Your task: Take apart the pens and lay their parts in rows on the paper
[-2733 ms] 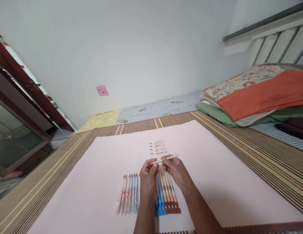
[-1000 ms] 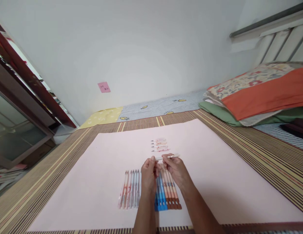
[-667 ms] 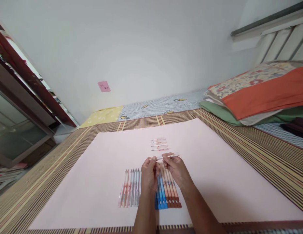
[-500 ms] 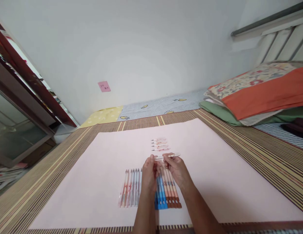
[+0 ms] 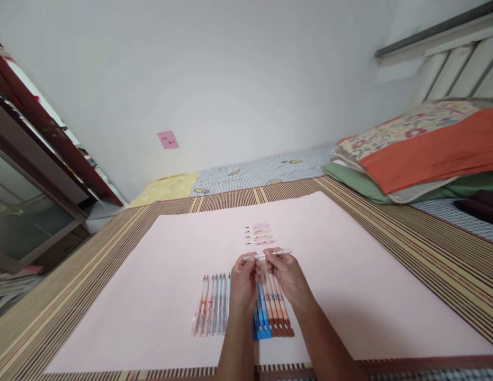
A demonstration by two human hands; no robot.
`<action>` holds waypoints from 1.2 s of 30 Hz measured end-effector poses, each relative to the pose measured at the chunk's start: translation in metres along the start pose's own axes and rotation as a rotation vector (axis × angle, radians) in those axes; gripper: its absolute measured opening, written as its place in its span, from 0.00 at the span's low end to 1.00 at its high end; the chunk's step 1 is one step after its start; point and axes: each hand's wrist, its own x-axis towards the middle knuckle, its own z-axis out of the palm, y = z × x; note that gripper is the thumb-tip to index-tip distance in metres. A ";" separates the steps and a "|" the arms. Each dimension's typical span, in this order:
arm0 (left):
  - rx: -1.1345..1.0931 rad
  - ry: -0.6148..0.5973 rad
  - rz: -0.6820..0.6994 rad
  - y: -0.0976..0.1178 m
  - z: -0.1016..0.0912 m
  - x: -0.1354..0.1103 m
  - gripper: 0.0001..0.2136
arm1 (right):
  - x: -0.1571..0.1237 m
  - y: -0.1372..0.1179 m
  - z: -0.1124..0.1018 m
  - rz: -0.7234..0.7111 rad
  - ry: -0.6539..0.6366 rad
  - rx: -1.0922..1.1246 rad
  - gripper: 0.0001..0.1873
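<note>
Both hands hold one slim clear pen (image 5: 270,254) level above a pale pink sheet (image 5: 349,296). My left hand (image 5: 243,283) pinches its left end and my right hand (image 5: 286,278) pinches its middle. Under my hands lies a row of pens: clear and pinkish ones (image 5: 212,304) on the left, blue ones (image 5: 262,317) in the middle, brown ones (image 5: 280,315) on the right. Just beyond the held pen, several short pink pen parts (image 5: 259,235) lie in a small stack of rows.
The pink sheet lies on a brown striped mat (image 5: 429,248). Folded orange, floral and green bedding (image 5: 421,153) is piled at the right. A dark wooden cabinet with glass (image 5: 27,206) stands at the left. A pink note (image 5: 167,139) sticks on the white wall.
My hands stay in place on the clear pen; the left fingers have shifted slightly along its left end. The view has moved a little.
</note>
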 end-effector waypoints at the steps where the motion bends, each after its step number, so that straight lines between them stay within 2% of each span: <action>1: -0.019 0.004 0.003 0.000 0.000 0.000 0.21 | 0.000 -0.001 0.000 0.006 -0.005 0.005 0.22; 8: -0.074 0.041 -0.018 0.000 -0.003 0.001 0.20 | -0.001 -0.009 -0.002 0.066 0.014 0.111 0.26; 15: -0.154 0.106 -0.014 -0.003 -0.007 0.005 0.19 | 0.000 -0.013 -0.006 -0.047 0.149 0.008 0.17; 18: -0.200 0.134 -0.028 -0.003 -0.009 0.006 0.17 | 0.001 -0.015 -0.009 -0.098 0.202 0.031 0.17; 23: -0.281 0.182 -0.047 0.000 -0.013 0.010 0.11 | 0.003 -0.019 -0.016 -0.143 0.191 0.073 0.19; 26: -0.336 0.204 -0.063 0.002 -0.014 0.012 0.07 | 0.000 -0.023 -0.018 -0.079 0.115 0.053 0.19; 32: -0.404 0.251 -0.033 0.002 -0.013 0.013 0.04 | -0.009 -0.011 -0.005 0.104 -0.286 -0.175 0.20; 34: -0.423 0.249 -0.042 0.003 -0.013 0.012 0.04 | -0.011 -0.001 0.001 0.103 -0.312 -0.298 0.18; 36: -0.431 0.250 -0.042 0.003 -0.014 0.012 0.05 | -0.013 0.008 0.006 0.078 -0.280 -0.424 0.14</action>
